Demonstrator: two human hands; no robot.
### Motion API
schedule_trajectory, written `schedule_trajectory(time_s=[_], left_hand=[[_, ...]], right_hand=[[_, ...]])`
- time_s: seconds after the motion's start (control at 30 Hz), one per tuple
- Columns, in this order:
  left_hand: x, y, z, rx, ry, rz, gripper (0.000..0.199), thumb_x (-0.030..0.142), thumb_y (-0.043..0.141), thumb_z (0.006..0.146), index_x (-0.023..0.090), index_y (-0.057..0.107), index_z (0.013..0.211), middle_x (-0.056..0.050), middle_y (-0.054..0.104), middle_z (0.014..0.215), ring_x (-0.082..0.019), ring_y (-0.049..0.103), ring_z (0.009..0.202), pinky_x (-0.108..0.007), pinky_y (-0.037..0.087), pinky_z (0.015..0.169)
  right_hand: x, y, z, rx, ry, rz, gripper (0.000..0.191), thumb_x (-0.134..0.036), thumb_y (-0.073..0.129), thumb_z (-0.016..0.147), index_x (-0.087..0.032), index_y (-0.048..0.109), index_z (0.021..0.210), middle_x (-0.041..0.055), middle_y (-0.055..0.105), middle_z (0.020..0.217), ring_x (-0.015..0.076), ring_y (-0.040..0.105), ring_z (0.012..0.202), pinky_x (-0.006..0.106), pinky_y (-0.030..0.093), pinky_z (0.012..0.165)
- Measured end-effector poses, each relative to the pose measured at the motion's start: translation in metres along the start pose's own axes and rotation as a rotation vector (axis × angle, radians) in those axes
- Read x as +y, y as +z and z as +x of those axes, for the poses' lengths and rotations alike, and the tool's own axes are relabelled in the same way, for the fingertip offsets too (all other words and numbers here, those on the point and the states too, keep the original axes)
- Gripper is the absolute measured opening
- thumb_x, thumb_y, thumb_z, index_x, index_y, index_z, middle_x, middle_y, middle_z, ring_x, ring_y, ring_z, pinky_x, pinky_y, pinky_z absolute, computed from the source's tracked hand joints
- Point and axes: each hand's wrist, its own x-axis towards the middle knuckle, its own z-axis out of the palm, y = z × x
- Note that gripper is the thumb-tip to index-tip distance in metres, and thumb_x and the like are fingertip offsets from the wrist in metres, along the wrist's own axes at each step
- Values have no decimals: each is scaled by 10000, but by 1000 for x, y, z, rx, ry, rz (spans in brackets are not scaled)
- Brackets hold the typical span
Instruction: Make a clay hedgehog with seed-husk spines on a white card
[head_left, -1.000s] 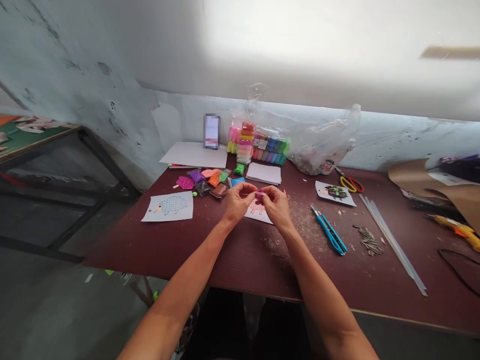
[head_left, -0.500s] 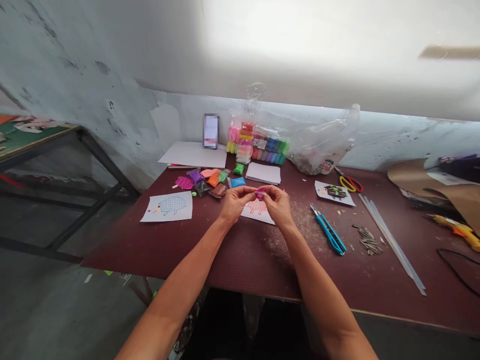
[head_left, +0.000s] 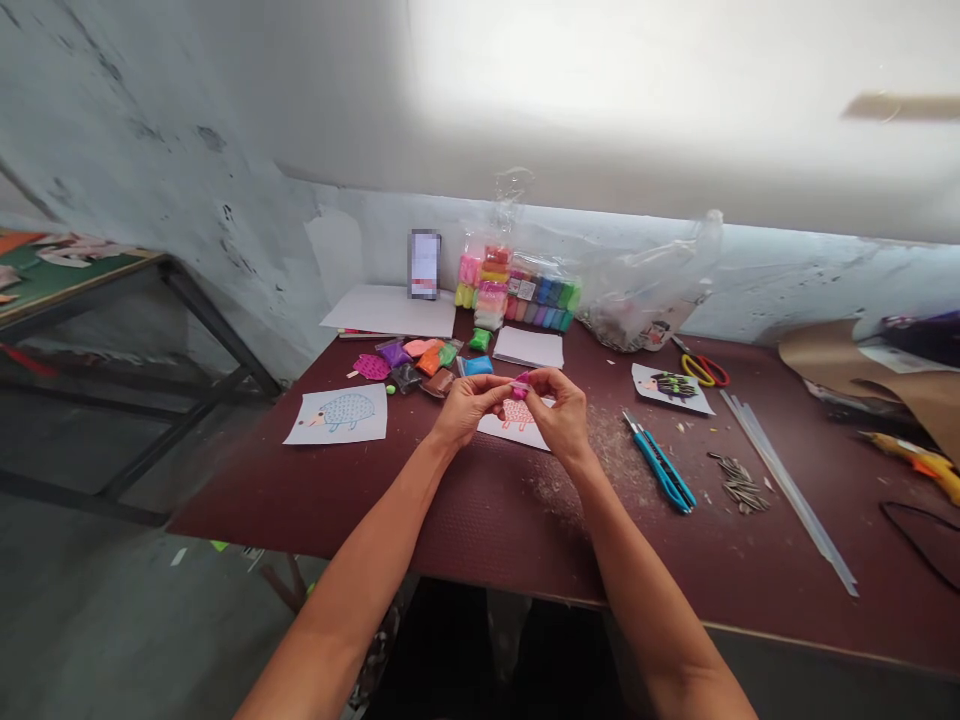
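Observation:
Between my fingertips is a small lump of magenta modelling clay (head_left: 520, 387). My left hand (head_left: 465, 410) pinches it from one side and my right hand (head_left: 559, 412) from the other, both closed. Beneath them on the table lies a white card with a red hedgehog drawing (head_left: 516, 428), partly covered by my hands. Just beyond my left hand are a blue clay packet (head_left: 477, 366) and a brown one (head_left: 438, 383). A card with a blue hedgehog drawing (head_left: 337, 414) lies further left.
Right of my hands are a teal utility knife (head_left: 661, 468), a pile of seeds (head_left: 741, 484), glue sticks (head_left: 791, 495), scissors (head_left: 705, 370) and a yellow glue gun (head_left: 915, 456). Bagged clay (head_left: 517, 290), a phone (head_left: 424, 264) and a plastic bag (head_left: 637, 300) stand along the wall.
My fingers have shifted slightly around the magenta clay, with the right fingers a little higher. Both hands keep hold of it. The whole view has moved slightly.

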Motion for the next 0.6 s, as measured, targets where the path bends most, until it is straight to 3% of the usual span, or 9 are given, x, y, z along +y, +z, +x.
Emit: schedule_trajectory(time_s=[0.2, 0.33, 0.43, 0.6], left_hand=[[0, 0, -2, -37, -7, 35, 454, 430, 1018, 515, 112, 809, 764, -10, 687, 626, -52, 483, 463, -234, 491, 473], [0, -2, -2, -59, -3, 47, 442, 449, 1003, 563, 114, 796, 763, 29, 600, 549, -49, 456, 463, -240, 517, 498], [1, -3, -2, -49, 9, 60, 461, 479, 991, 587, 110, 783, 768, 21, 626, 591, -39, 443, 470, -251, 548, 527], [3, -1, -3, -52, 13, 77, 499, 511, 983, 585, 113, 767, 793, -18, 701, 699, -86, 575, 546, -244, 549, 538]], right_hand=[[3, -2, 2, -110, 57, -67, 151, -337, 592, 754, -222, 616, 659, -12, 609, 626, 147, 501, 614, 276, 388, 598], [5, -1, 1, -120, 100, -23, 142, -336, 564, 762, -220, 643, 744, 2, 662, 687, 157, 547, 632, 280, 428, 617], [2, 0, -1, -56, 35, -86, 136, -319, 610, 766, -220, 657, 847, 23, 699, 801, 162, 581, 663, 293, 462, 649], [-2, 0, -3, -54, -94, -186, 40, -247, 603, 789, -233, 634, 768, 15, 647, 748, 172, 568, 692, 305, 475, 684]])
